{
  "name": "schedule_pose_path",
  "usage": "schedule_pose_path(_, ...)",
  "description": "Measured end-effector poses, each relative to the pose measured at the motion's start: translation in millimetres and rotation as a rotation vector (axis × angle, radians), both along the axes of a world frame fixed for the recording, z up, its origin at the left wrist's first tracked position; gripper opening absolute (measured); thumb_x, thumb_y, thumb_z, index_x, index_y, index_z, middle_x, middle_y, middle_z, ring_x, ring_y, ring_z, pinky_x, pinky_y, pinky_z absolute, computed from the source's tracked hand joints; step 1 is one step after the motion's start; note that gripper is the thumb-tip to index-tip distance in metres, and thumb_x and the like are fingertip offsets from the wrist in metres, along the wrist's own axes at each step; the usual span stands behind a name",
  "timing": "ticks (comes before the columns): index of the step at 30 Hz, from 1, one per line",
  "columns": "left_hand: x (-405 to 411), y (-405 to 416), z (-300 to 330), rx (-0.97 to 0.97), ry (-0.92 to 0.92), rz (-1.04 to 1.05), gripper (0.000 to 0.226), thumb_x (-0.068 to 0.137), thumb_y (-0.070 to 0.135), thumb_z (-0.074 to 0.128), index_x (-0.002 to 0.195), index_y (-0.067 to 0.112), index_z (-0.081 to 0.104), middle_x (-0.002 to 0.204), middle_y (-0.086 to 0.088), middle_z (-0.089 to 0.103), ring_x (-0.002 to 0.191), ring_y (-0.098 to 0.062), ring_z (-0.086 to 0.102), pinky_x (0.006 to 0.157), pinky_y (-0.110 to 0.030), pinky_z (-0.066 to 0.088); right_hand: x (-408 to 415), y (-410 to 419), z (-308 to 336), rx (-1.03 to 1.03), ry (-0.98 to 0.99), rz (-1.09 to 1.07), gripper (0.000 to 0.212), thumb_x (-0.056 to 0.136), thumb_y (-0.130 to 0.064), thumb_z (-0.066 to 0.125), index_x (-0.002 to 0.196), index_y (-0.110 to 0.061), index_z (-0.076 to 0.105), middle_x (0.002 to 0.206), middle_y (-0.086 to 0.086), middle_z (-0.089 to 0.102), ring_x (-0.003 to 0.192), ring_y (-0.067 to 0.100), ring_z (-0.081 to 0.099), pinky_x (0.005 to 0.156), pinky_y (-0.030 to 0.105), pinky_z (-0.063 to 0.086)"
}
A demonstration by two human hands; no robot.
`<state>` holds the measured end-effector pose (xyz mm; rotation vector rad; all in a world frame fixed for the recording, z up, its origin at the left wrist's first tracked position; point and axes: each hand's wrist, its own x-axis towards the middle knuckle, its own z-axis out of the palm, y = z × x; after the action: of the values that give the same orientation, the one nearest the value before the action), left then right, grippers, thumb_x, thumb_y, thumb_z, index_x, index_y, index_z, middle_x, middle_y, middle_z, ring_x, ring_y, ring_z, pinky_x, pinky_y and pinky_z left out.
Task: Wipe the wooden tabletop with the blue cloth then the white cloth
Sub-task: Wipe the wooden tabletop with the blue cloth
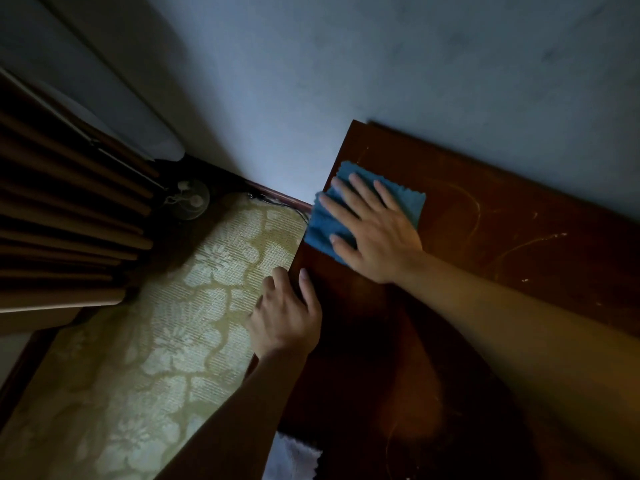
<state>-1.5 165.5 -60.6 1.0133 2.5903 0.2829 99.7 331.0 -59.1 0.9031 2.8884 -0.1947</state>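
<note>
The dark wooden tabletop (pixel 502 244) fills the right half of the view and shows pale streaks. A blue cloth (pixel 323 223) lies at its left edge, part of it hanging over the side. My right hand (pixel 374 230) presses flat on the blue cloth with fingers spread and straight. My left hand (pixel 287 317) grips the table's left edge, thumb on top and fingers curled over the side. A white cloth (pixel 294 459) shows at the bottom, by the table's near left corner.
A blue-grey wall (pixel 381 64) runs behind the table. To the left lies a floral patterned carpet (pixel 166 341). Brown pleated curtains (pixel 62 220) hang at far left, with a small round fan (pixel 188 202) on the floor beside them.
</note>
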Motion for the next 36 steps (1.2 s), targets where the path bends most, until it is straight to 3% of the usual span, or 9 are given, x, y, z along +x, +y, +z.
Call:
schedule_pose_path(3, -0.4, -0.5, -0.4, -0.013, -0.008, 0.008, 0.046, 0.098, 0.057, 0.020, 0.100, 0.019, 0.045, 0.094, -0.004, 0.062, 0.074, -0.031, 0.066, 0.061, -0.033, 0.035, -19.4, 33.4, 3.5, -0.005, -0.027, -0.082, 0.074, 0.095, -0.058, 0.012, 0.162, -0.028, 0.017, 0.170, 0.003, 0.011, 0.157, 0.024, 0.003, 0.127, 0.047, 0.002)
schedule_pose_path(7, -1.4, -2.4, -1.4, -0.009, -0.024, 0.010, 0.048, 0.097, 0.059, 0.016, 0.102, 0.020, 0.042, 0.098, -0.002, 0.062, 0.078, -0.030, 0.067, 0.063, -0.035, 0.036, -38.2, 62.5, 3.2, -0.004, -0.021, -0.157, 0.072, 0.094, -0.054, 0.020, 0.161, -0.027, 0.021, 0.170, 0.002, 0.013, 0.157, 0.024, 0.005, 0.127, 0.045, 0.001)
schedule_pose_path(13, -0.4, -1.8, 0.5, 0.011, -0.011, 0.001, 0.049, 0.097, 0.059, 0.015, 0.103, 0.019, 0.043, 0.100, -0.003, 0.062, 0.079, -0.031, 0.068, 0.061, -0.032, 0.033, -39.1, 53.3, 3.7, 0.014, -0.037, -0.180, 0.069, 0.098, -0.050, 0.018, 0.162, -0.023, 0.018, 0.169, 0.008, 0.014, 0.157, 0.029, 0.006, 0.127, 0.048, 0.003)
schedule_pose_path(18, 1.2, -2.3, 0.8, 0.040, 0.004, 0.016, 0.042, 0.098, 0.056, 0.021, 0.098, 0.020, 0.042, 0.095, -0.003, 0.061, 0.073, -0.031, 0.067, 0.058, -0.030, 0.028, -16.6, -30.0, 0.0, 0.031, 0.043, 0.035, 0.062, 0.102, -0.043, 0.029, 0.159, -0.018, 0.030, 0.166, 0.011, 0.025, 0.155, 0.032, 0.016, 0.125, 0.052, 0.015)
schedule_pose_path(21, -0.3, -3.5, -0.1, 0.066, -0.002, 0.022, 0.034, 0.097, 0.054, 0.022, 0.094, 0.024, 0.037, 0.084, 0.004, 0.050, 0.066, -0.025, 0.064, 0.055, -0.028, 0.024, -5.0, -62.0, -7.0, 0.027, 0.062, 0.106, 0.060, 0.103, -0.040, 0.030, 0.159, -0.018, 0.029, 0.167, 0.010, 0.024, 0.156, 0.030, 0.014, 0.123, 0.054, 0.018)
schedule_pose_path(24, -0.7, -4.0, -0.4, 0.067, -0.013, 0.024, 0.036, 0.096, 0.055, 0.018, 0.092, 0.025, 0.037, 0.082, 0.010, 0.039, 0.064, -0.023, 0.062, 0.054, -0.027, 0.022, -5.8, -61.6, -7.1, 0.023, 0.057, 0.102, 0.061, 0.102, -0.041, 0.030, 0.159, -0.020, 0.029, 0.167, 0.009, 0.022, 0.156, 0.028, 0.012, 0.123, 0.054, 0.017)
schedule_pose_path(30, -1.7, -3.0, -0.9, 0.058, -0.031, 0.020, 0.040, 0.098, 0.053, 0.021, 0.095, 0.020, 0.043, 0.085, 0.001, 0.053, 0.071, -0.029, 0.065, 0.057, -0.030, 0.029, -10.7, -24.4, -3.0, -0.012, 0.007, 0.191, 0.066, 0.098, -0.052, 0.028, 0.159, -0.027, 0.027, 0.168, 0.007, 0.021, 0.156, 0.028, 0.012, 0.126, 0.051, 0.010)
schedule_pose_path(36, -2.5, -2.4, -1.1, 0.039, -0.044, -0.003, 0.045, 0.099, 0.053, 0.020, 0.101, 0.018, 0.047, 0.094, -0.004, 0.060, 0.075, -0.030, 0.066, 0.057, -0.031, 0.035, -31.6, 62.1, 6.9, 0.018, -0.010, -0.128, 0.065, 0.099, -0.049, 0.025, 0.160, -0.026, 0.029, 0.168, 0.006, 0.020, 0.156, 0.026, 0.012, 0.127, 0.046, 0.006)
